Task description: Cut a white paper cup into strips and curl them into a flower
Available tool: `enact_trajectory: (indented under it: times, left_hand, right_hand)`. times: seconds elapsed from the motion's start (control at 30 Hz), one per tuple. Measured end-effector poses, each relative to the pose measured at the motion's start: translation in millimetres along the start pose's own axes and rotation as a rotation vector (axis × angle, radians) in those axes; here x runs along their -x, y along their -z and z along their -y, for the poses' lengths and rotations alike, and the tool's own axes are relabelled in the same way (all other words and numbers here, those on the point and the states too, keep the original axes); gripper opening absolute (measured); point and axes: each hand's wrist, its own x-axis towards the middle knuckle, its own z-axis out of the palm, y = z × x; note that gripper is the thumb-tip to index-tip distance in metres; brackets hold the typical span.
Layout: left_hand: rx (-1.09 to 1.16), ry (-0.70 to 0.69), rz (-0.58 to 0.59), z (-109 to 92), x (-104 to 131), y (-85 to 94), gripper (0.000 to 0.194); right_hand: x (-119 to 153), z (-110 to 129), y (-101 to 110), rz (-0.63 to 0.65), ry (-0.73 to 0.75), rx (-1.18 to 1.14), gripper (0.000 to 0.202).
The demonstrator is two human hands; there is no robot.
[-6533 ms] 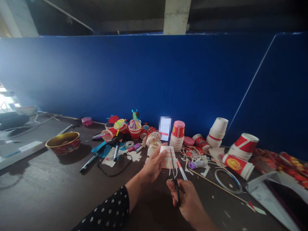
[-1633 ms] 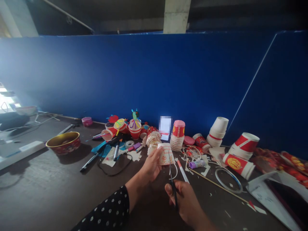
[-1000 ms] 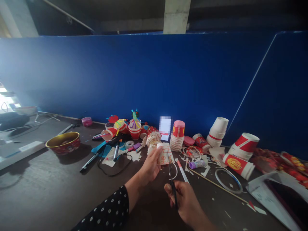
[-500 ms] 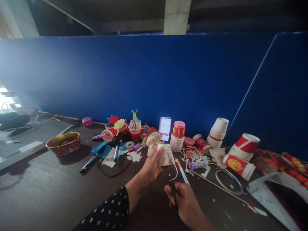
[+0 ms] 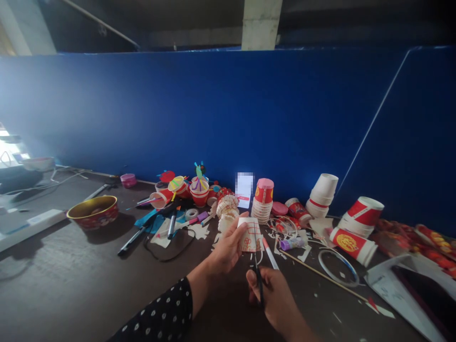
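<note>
In the middle of the head view, my left hand [image 5: 228,247] grips a white paper cup [image 5: 248,241] with red lines and flowers drawn on its side. Below it and to the right, my right hand [image 5: 272,297] is closed round a pair of black-handled scissors [image 5: 260,287]. The blades point up and away, and their tips lie against the cup's lower edge. A thin curled white strip hangs beside the blades. Just right of the cup, a white marker with an orange end [image 5: 270,253] lies on the table.
A dark table [image 5: 71,289] holds a red-and-gold bowl [image 5: 93,213] at left and decorated cups [image 5: 200,192] behind. A cup stack [image 5: 262,202] stands by a propped phone [image 5: 244,190]. Paper scraps, a wooden stick [image 5: 324,275] and a clear box [image 5: 409,294] lie at right.
The cup has shifted slightly right and down, tilting a little in my left hand. The scissors' blades now reach higher against its edge. Items on the table stay put.
</note>
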Motion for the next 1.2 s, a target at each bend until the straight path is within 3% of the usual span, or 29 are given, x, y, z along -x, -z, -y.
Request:
enact_trajectory:
  times: [1.2]
  left_hand:
    - [0.005, -0.030, 0.003, -1.5, -0.1, 0.2, 0.051]
  right_hand:
    - [-0.2, 0.9, -0.1, -0.045, 0.020, 0.016, 0.058]
